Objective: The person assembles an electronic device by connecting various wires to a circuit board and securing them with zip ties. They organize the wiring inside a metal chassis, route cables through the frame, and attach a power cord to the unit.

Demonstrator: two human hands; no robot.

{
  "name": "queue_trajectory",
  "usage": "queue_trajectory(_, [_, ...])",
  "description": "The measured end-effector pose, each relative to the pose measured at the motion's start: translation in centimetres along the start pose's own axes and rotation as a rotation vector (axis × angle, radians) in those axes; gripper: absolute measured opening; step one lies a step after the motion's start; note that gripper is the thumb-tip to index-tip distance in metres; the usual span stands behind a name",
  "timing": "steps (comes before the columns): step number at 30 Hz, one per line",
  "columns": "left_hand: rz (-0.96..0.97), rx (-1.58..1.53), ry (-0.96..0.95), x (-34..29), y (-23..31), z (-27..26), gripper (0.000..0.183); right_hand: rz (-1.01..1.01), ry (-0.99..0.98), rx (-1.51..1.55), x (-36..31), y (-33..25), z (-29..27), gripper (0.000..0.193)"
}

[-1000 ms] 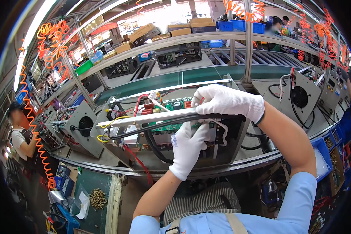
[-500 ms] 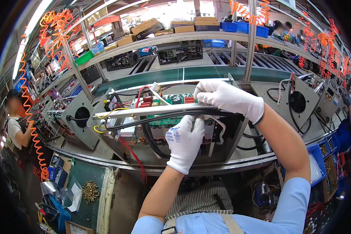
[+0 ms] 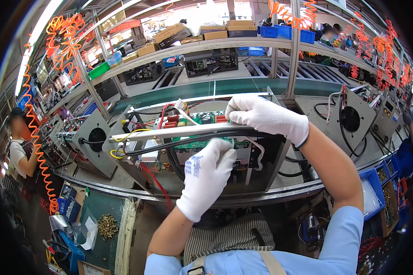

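Observation:
My right hand [image 3: 268,115], in a white knit glove, is closed at the far end of a long silver metal rail [image 3: 170,131]. Its fingers curl in just above the rail, and what they pinch is hidden. Below the rail, my left hand [image 3: 205,178], gloved alike, has its thumb and forefinger drawn together; the fingertips are blurred. A thick black cable [image 3: 167,147] runs along the rail between the hands. The rail crosses an opened metal-cased unit holding a green circuit board [image 3: 192,143], red parts, a yellow wire [image 3: 135,134] and red wires [image 3: 158,183] hanging over the front.
Grey units with fans [image 3: 350,119] stand on both sides. Behind runs a green conveyor belt [image 3: 170,96], under a shelf with cartons [image 3: 172,34]. Brass fittings [image 3: 108,227] lie lower left, blue bins [image 3: 371,192] lower right. An orange coiled hose [image 3: 34,137] hangs near a person [image 3: 20,151].
My left hand has drawn back down and left from under the rail, turning at the wrist, and its fingertips blur. My right hand has shifted only slightly left, still closed at the rail.

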State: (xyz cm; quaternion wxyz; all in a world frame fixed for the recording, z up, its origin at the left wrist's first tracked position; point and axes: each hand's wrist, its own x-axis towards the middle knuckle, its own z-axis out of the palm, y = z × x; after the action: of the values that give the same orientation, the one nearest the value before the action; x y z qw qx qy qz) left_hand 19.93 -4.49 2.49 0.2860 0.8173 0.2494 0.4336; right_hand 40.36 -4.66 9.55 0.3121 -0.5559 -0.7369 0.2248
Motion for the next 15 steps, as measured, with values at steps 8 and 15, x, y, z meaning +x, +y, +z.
queue_trajectory(8, [-0.334,-0.670,-0.263,4.4,0.6,-3.1,0.031,-0.088,0.195,-0.261,-1.5,-1.9,0.1,0.017])
queue_trajectory(15, [-0.341,-0.435,-0.265,4.4,0.3,-2.1,0.022,0.167,0.071,0.201,-2.5,-2.8,-1.3,0.018])
